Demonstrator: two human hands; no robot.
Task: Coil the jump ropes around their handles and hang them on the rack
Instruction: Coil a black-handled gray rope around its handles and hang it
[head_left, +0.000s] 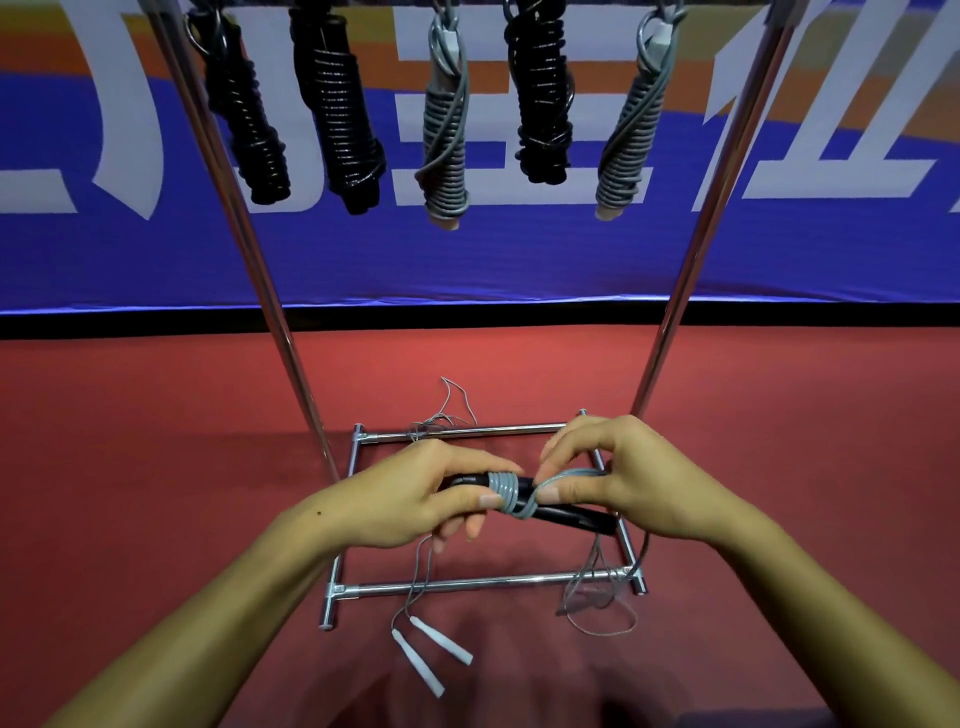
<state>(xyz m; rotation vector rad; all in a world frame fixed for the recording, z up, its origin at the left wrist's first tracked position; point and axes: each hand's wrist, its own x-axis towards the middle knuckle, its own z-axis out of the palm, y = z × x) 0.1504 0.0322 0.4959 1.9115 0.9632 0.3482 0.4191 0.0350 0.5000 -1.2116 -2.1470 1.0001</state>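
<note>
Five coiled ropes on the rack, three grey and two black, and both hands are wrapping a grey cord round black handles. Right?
Not quite. The head view shows five coiled ropes on the rack, but three are black and two grey. The rest stands: the left hand grips the black handles while the right hand pinches the grey cord being wrapped.

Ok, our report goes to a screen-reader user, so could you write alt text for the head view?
Two hands wind a grey rope around black handles: the left hand grips them, the right hand pinches the rope. Five coiled ropes, three black and two grey, hang on the metal rack above; white handles lie on the red floor.
</note>
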